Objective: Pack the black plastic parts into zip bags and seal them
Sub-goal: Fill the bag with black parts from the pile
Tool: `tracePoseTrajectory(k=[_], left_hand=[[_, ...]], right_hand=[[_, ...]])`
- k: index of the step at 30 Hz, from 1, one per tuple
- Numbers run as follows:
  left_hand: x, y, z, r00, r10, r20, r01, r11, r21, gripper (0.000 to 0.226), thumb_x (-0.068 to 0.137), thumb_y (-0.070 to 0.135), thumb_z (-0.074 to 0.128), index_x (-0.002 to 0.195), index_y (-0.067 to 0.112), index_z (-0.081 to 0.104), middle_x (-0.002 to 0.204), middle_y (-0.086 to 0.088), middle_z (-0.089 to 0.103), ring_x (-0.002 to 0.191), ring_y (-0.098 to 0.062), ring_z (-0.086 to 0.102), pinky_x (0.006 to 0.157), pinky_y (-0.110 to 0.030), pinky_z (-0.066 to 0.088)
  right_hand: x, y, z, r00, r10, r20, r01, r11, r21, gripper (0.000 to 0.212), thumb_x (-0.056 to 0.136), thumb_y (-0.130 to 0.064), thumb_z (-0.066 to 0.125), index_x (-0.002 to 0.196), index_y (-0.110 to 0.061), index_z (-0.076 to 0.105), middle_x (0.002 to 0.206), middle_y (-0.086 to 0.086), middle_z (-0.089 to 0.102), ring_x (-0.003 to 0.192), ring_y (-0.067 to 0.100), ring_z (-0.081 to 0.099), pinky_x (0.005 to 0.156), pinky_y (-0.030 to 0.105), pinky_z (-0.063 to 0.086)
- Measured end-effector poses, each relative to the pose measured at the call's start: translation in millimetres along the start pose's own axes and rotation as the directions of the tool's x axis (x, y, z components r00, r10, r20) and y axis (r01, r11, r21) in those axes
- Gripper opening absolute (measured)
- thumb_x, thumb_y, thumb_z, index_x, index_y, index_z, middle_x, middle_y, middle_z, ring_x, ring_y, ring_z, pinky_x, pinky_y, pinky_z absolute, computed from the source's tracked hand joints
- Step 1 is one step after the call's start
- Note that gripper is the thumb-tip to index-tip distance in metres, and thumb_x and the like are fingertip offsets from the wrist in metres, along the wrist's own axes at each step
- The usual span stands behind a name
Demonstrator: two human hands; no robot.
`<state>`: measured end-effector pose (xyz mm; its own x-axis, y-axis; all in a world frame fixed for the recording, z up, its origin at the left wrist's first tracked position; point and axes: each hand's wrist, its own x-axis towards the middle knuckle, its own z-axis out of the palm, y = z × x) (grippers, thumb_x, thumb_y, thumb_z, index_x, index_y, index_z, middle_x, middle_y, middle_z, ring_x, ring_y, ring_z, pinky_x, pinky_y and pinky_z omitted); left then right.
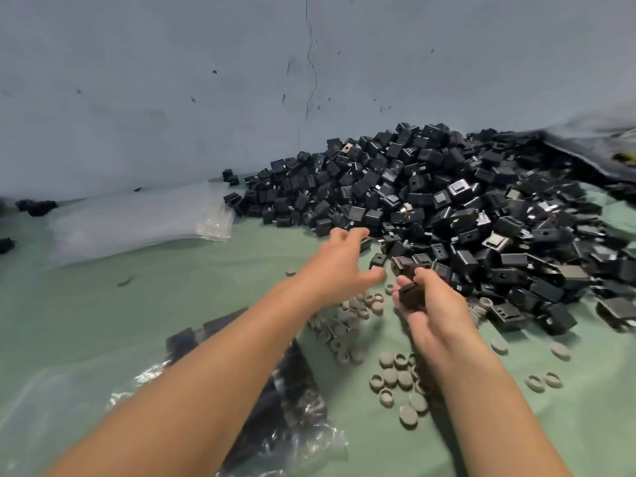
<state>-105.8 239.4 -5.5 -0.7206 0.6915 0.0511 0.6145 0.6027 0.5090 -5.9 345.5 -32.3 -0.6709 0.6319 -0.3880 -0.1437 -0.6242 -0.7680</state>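
Observation:
A big heap of black plastic parts (447,201) lies on the green table cover, filling the middle and right. My left hand (339,266) stretches toward the heap's near edge with its fingers spread, holding nothing. My right hand (430,304) grips a couple of black plastic parts (411,294) just in front of the heap. A clear zip bag (285,401) holding black parts lies under my left forearm. A stack of empty clear zip bags (137,218) lies at the left by the wall.
Several small grey round caps (395,373) are scattered on the green table cover (103,321) between and below my hands. A grey wall (206,80) rises right behind the heap. Stray black parts (36,206) lie at the far left.

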Motion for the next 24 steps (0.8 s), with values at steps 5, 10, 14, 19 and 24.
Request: tracePoseTrajectory(k=[5, 10, 14, 19, 24], left_hand=[[71, -2, 30, 0.997, -0.068, 0.032, 0.053, 0.938, 0.342, 0.084, 0.091, 0.044, 0.056, 0.155, 0.026, 0.005, 0.163, -0.014, -0.009, 0.147, -0.040, 0.009, 0.114, -0.054, 0.027], [115, -20, 24, 0.991, -0.129, -0.037, 0.133, 0.908, 0.397, 0.084, 0.092, 0.040, 0.054, 0.156, 0.026, 0.002, 0.163, -0.014, 0.002, 0.145, -0.043, 0.010, 0.110, -0.055, 0.031], [135, -19, 25, 0.978, -0.120, -0.172, 0.183, 0.892, 0.414, 0.065, 0.093, 0.036, 0.054, 0.148, 0.022, 0.022, 0.149, -0.012, 0.030, 0.130, -0.041, 0.027, 0.096, -0.051, 0.039], [122, -24, 50, 0.948, -0.079, -0.309, 0.216, 0.872, 0.439, 0.046, 0.094, 0.031, 0.046, 0.136, 0.020, 0.032, 0.139, -0.009, 0.039, 0.118, -0.041, 0.037, 0.089, -0.053, 0.041], [122, -20, 47, 0.955, -0.121, -0.272, 0.221, 0.901, 0.373, 0.043, 0.094, 0.022, 0.046, 0.135, 0.023, 0.033, 0.140, -0.013, 0.033, 0.109, -0.043, 0.049, 0.089, -0.053, 0.040]], right_hand=[[10, -10, -2, 0.994, 0.111, 0.000, -0.107, 0.957, 0.270, 0.011, 0.100, -0.005, 0.043, 0.091, -0.002, 0.049, 0.096, 0.023, 0.058, 0.081, 0.024, 0.062, 0.072, 0.029, 0.059], [12, -9, 5, 0.990, 0.139, -0.007, -0.130, 0.942, 0.310, 0.010, 0.098, -0.004, 0.041, 0.090, -0.003, 0.047, 0.092, 0.023, 0.057, 0.073, 0.026, 0.063, 0.060, 0.025, 0.058], [13, -7, 8, 0.987, 0.159, 0.007, -0.152, 0.933, 0.325, 0.011, 0.097, -0.005, 0.040, 0.098, -0.003, 0.051, 0.096, 0.021, 0.057, 0.075, 0.027, 0.064, 0.052, 0.022, 0.058], [13, -8, 8, 0.985, 0.173, 0.024, -0.171, 0.926, 0.336, 0.018, 0.097, -0.005, 0.040, 0.110, -0.002, 0.052, 0.098, 0.020, 0.057, 0.075, 0.027, 0.064, 0.052, 0.022, 0.057], [7, -7, 6, 0.981, 0.192, 0.035, -0.193, 0.923, 0.332, 0.009, 0.098, -0.005, 0.041, 0.098, -0.006, 0.050, 0.098, 0.020, 0.057, 0.078, 0.028, 0.064, 0.060, 0.027, 0.055]])
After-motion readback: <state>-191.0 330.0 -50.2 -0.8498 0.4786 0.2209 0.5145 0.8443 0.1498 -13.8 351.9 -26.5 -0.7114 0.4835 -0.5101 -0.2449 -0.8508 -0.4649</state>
